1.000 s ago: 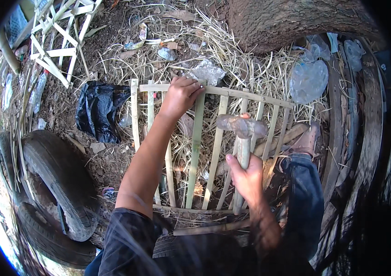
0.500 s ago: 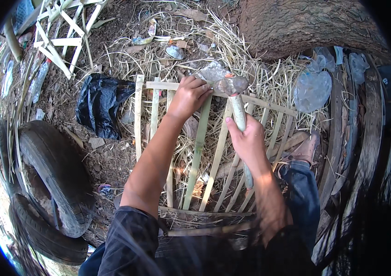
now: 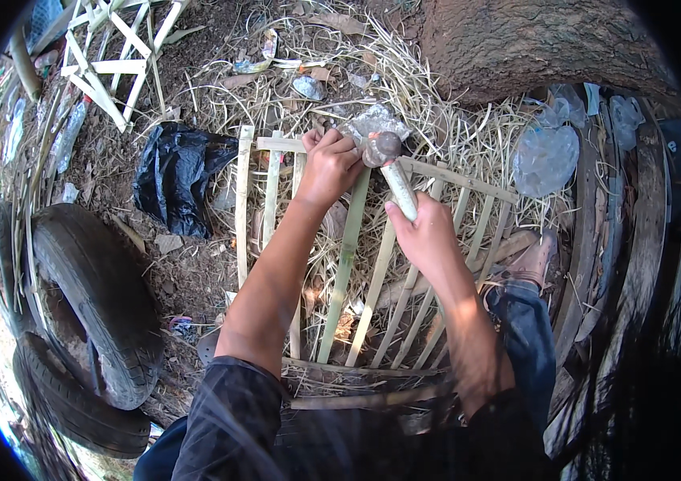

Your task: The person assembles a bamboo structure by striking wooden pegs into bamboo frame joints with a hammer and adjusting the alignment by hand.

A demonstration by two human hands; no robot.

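Observation:
My right hand (image 3: 426,231) is closed around the pale handle of a hammer (image 3: 398,188). The hammer's dull, rounded metal head is at the top crosspiece, right beside my left fingers; whether it touches the wood cannot be told. My left hand (image 3: 329,167) grips the bamboo frame where a greenish bamboo slat (image 3: 346,260) meets the crosspiece (image 3: 484,187). Any nail there is hidden by the fingers or too small to see. Several thin upright slats fan out below the crosspiece to a lower rail (image 3: 372,370). Behind the joint lies a whitish stone (image 3: 376,122).
Straw and bamboo shavings litter the dirt. A black plastic bag (image 3: 176,180) lies left of the frame, with old tyres (image 3: 100,297) nearer. A tree trunk (image 3: 541,48) stands at the back right, beside clear plastic bags (image 3: 546,159) and planks (image 3: 645,264). Another bamboo lattice (image 3: 120,68) is far left.
The hammer head has swung left, nearer my left fingers, and its handle points more toward the joint. My right hand has shifted slightly left. My left hand stays at the crosspiece.

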